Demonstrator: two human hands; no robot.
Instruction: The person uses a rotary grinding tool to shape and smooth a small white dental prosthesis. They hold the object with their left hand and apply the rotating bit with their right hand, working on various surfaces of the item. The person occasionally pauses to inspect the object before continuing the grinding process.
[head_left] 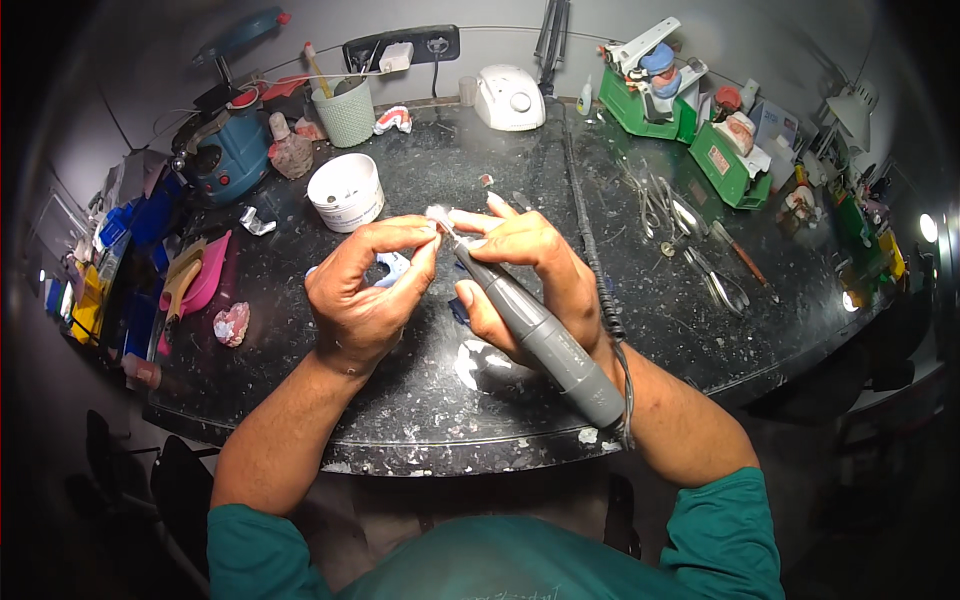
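My right hand (545, 262) is wrapped round a dark grey rotary handpiece (530, 320), its tip angled up and to the left. A small pale rounded bit (438, 213) shows at that tip, right beside the fingertips of my left hand (365, 285). Thumb and fingers of the left hand are pinched together at the bit; whatever small piece they hold is hidden. Beneath the hands, a pale blue-white curved piece (392, 268) lies partly covered. A black coiled cord (600, 290) runs from the handpiece's rear end along my right forearm and up the bench.
A white tub (346, 193) stands beyond my left hand. Behind it are a white control box (509, 98) and a ribbed cup (345, 112). Pliers and hand tools (715, 280) lie right, near green bins (730, 165). A pink dustpan (210, 275) and pink lump (231, 325) sit left.
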